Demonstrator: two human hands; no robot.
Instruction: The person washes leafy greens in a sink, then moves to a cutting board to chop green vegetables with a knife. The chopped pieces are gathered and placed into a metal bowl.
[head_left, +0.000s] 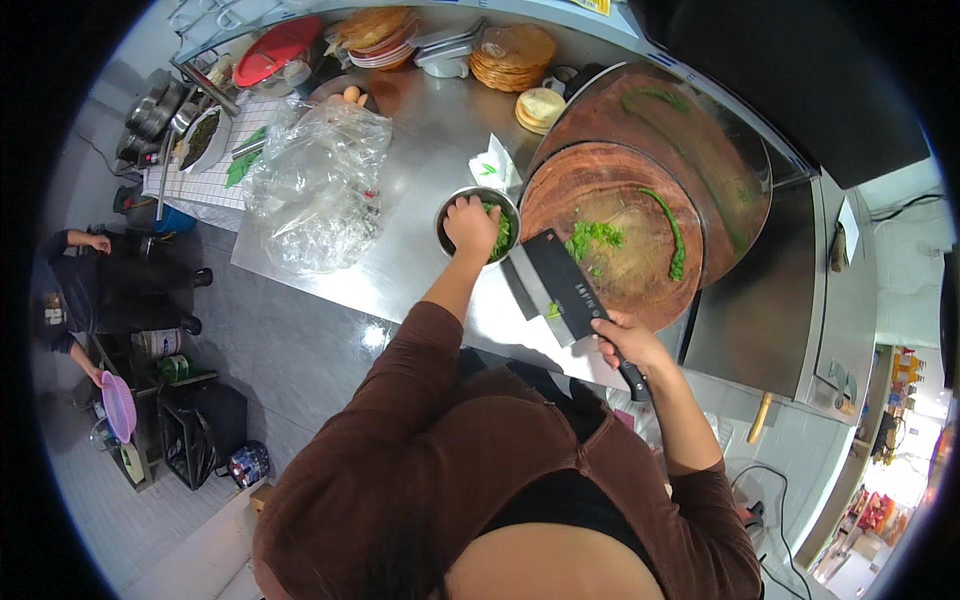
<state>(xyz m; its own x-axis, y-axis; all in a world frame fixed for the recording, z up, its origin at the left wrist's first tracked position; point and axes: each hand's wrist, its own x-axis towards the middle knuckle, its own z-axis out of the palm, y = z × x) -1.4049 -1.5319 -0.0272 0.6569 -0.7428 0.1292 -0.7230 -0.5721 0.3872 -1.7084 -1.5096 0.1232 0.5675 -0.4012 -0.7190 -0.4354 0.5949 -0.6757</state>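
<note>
My left hand (472, 226) reaches into a round metal bowl (442, 238), over chopped greens (503, 232). The fingertips are bent down, and whether they hold any is hidden. In my right hand (628, 343) is the black handle of a cleaver (564, 283). The blade lies flat in the air between the bowl and a round wooden chopping board (630, 292), with a scrap of green on its bright edge. A small pile of chopped green herb (596, 238) is on the board. Right of it rests a long green pepper (670, 229).
A clear plastic bag (319, 187) covers the left of the steel counter (427, 112). Stacked flatbreads (514, 56), pale round breads (540, 110) and eggs (352, 95) stand along the back. A steel panel (705, 97) rises behind the board. At far left, another person (97, 285) holds a purple basket (118, 407).
</note>
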